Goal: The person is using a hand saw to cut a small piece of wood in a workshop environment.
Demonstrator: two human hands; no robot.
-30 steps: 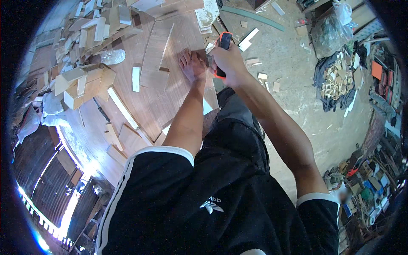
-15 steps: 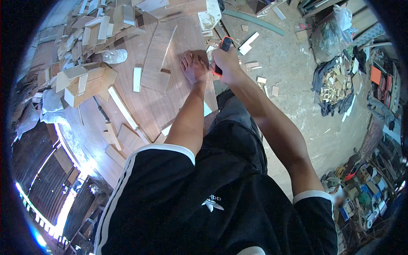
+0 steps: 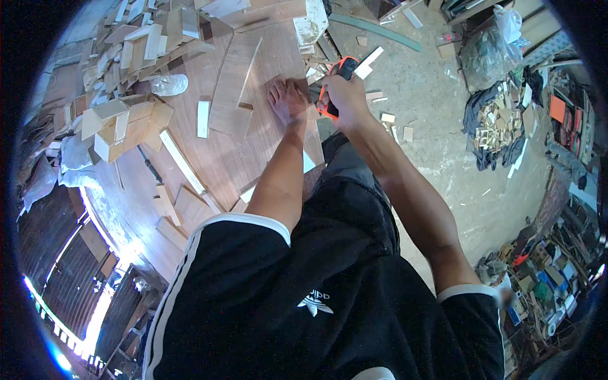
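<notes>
My left hand (image 3: 289, 102) lies flat with its fingers spread on a brown wood board (image 3: 278, 57), close to the board's right edge. Just past that edge, my right hand (image 3: 348, 96) is closed round the black-and-orange handle (image 3: 345, 66) of what looks like a handsaw. Its blade hardly shows, so I cannot tell how far it sits in the wood. A cut panel with a notch (image 3: 231, 95) rests to the left of my left hand, and a short white-faced strip (image 3: 203, 119) lies beyond it.
Open wooden boxes (image 3: 130, 126) and stacked wood pieces (image 3: 139, 47) crowd the left side, with a clear plastic bottle (image 3: 169, 85) beside them. Long strips (image 3: 183, 161) lie nearer me. On the concrete floor (image 3: 437, 171) at right are offcuts and a dark sack of wood scraps (image 3: 499, 126).
My right hand has shifted slightly right and nearer me with the handsaw, and its handle shows at a different tilt. My left hand stays in place on the board.
</notes>
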